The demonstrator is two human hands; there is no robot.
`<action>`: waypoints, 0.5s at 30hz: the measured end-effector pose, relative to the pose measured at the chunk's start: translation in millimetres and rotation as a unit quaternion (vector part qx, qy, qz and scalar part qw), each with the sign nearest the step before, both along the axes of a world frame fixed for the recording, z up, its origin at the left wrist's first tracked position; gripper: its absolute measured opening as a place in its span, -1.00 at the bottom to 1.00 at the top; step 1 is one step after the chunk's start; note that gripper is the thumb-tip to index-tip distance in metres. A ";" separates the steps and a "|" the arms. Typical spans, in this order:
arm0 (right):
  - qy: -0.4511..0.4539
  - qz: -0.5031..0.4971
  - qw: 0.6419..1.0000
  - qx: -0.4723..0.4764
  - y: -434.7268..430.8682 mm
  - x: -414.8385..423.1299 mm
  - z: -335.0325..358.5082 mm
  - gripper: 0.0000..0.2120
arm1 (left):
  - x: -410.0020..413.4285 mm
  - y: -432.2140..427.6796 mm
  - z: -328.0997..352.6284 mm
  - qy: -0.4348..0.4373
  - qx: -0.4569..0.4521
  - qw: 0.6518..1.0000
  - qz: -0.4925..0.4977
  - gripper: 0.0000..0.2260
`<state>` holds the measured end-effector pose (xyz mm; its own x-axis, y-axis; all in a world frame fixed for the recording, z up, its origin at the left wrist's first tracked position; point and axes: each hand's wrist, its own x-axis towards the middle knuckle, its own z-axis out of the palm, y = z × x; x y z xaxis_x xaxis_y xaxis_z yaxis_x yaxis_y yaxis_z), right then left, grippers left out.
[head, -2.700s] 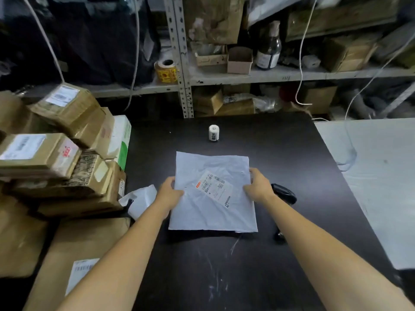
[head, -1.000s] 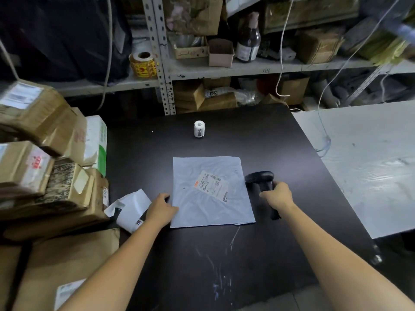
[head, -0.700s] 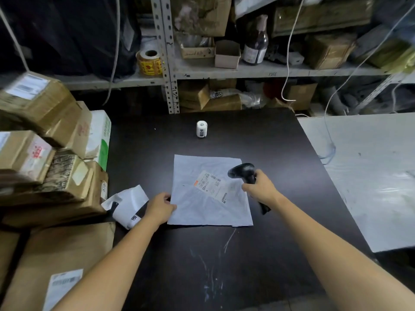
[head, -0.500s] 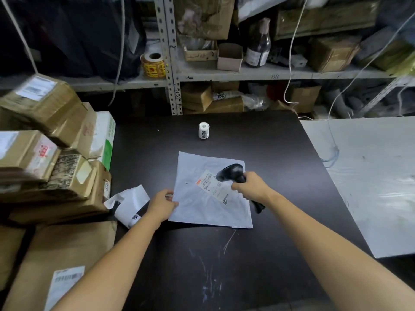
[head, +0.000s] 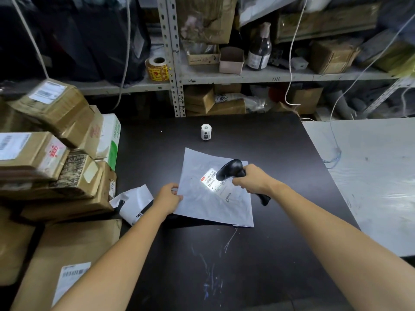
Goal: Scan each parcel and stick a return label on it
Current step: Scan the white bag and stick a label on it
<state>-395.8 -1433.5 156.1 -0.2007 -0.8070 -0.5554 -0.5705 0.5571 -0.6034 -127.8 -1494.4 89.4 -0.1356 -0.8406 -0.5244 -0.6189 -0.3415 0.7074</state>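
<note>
The grey poly mailer (head: 208, 205) lies mid-table (head: 224, 265), and the left hand (head: 167, 198) pinches its nine-o'clock edge. The right hand (head: 251, 179) clenches a barcode scanner (head: 231, 170), partly covering the lit shipping label (head: 210, 181). A label roll (head: 206, 132) stands at twelve o'clock, and stacked cardboard parcels (head: 56, 171) crowd nine.

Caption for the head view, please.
Right hand aims black scanner at lit label on grey mailer gripped by left hand.

Pale grey plastic mailer bag (head: 202, 209) — thin, crinkled, faint sheen. Black plastic handheld scanner (head: 231, 168) — smooth, glossy. Dark tabletop (head: 202, 265) — matt, scuffed.
</note>
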 end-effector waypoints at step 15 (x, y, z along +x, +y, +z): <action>-0.022 -0.092 0.992 -0.078 14.9 -18.1 1.3 -0.76 | 3.4 -2.7 -1.1 -0.020 -0.002 1.000 -0.013 -0.69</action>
